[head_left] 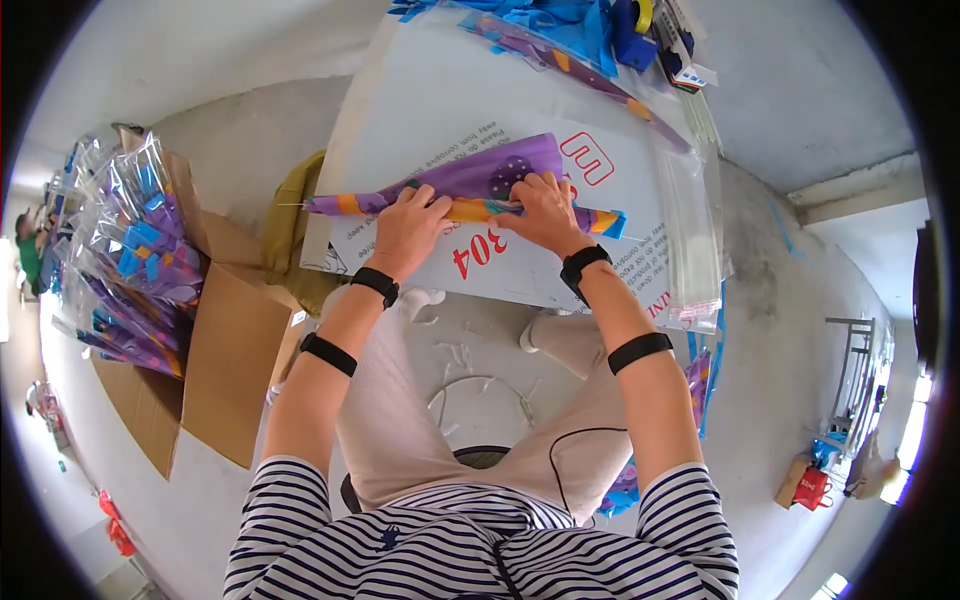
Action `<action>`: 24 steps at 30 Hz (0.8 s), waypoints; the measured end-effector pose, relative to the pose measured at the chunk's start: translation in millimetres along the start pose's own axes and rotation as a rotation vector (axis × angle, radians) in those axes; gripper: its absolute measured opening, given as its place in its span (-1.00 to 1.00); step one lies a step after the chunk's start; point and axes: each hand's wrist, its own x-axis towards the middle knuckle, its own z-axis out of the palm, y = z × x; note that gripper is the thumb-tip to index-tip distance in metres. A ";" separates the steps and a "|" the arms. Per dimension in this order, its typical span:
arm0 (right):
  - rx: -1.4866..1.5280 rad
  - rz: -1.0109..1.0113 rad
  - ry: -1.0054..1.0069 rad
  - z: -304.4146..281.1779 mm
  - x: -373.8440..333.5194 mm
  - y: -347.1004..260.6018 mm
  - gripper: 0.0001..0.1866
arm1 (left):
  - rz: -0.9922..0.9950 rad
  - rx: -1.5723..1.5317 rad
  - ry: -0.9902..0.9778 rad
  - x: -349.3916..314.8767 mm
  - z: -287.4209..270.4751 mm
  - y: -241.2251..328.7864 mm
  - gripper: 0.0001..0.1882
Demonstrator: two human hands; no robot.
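A purple patterned sheet [470, 168] with orange and yellow patches lies across the white printed board, partly rolled along its near edge. Thin pale rod ends stick out from both ends of the roll, and a blue piece [613, 224] shows at its right end. My left hand [410, 225] has its fingers curled over the left-middle of the roll. Farther right, my right hand [545, 210] grips the same roll with bent fingers and thumb. Between the hands a stretch of the rolled edge shows; the loose part of the sheet spreads out beyond them.
A cardboard box [235, 360] at the left holds several purple pieces in clear sleeves [150, 245]. Clear plastic sleeves [690, 230] lie along the board's right edge. Toward the far edge are a packed purple strip [560, 60], blue material [540, 18] and a blue tape dispenser [633, 38].
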 end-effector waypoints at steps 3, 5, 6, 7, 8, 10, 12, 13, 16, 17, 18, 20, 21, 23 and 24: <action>-0.060 0.013 -0.042 -1.9 2.4 1.2 -0.62 | 0.002 0.012 -0.005 0.1 0.9 -1.7 -0.73; -0.064 0.017 -0.037 1.0 2.2 7.7 -0.64 | 0.009 0.023 -0.005 1.3 1.3 -1.1 -0.72; -0.083 0.021 -0.004 4.1 1.9 11.4 -0.67 | 0.011 0.018 0.000 2.3 1.2 -0.4 -0.73; -0.101 0.024 0.029 6.8 1.4 15.4 -0.70 | 0.013 0.013 0.005 2.9 1.1 0.7 -0.73; -0.100 0.024 0.029 8.6 1.7 17.6 -0.70 | 0.012 0.013 0.005 3.0 0.5 1.0 -0.73; -0.112 -0.045 0.061 10.9 1.4 22.9 -0.73 | -0.009 -0.011 -0.007 3.8 -0.5 2.5 -0.76; -0.068 -0.039 0.039 5.9 3.4 20.3 -0.71 | -0.016 -0.005 -0.013 2.5 -0.4 0.2 -0.76; -0.027 -0.031 0.019 3.1 3.9 19.1 -0.69 | -0.019 -0.001 -0.019 1.9 -0.4 -0.7 -0.76; -0.016 -0.010 -0.009 -1.8 -0.1 21.8 -0.73 | -0.022 0.010 -0.034 2.2 0.4 0.7 -0.75; -0.014 -0.012 -0.008 -1.5 -0.8 20.8 -0.73 | -0.022 0.012 -0.033 1.9 0.8 0.1 -0.75; 0.014 0.025 0.008 -0.8 -2.0 19.5 -0.75 | -0.008 0.019 -0.001 1.7 1.5 -0.2 -0.76; 0.044 0.061 0.024 2.5 -5.9 19.1 -0.77 | 0.007 0.026 0.031 1.4 2.7 -0.4 -0.76; -0.046 -0.037 0.089 4.9 -9.1 20.2 -0.79 | 0.008 0.021 0.038 1.4 3.3 -0.1 -0.76; -0.134 -0.133 0.153 6.6 -11.9 23.9 -0.80 | 0.009 0.015 0.043 1.6 4.1 0.6 -0.77; -0.147 -0.176 0.210 6.5 -13.0 25.9 -0.80 | 0.014 0.011 0.049 2.1 4.3 1.1 -0.77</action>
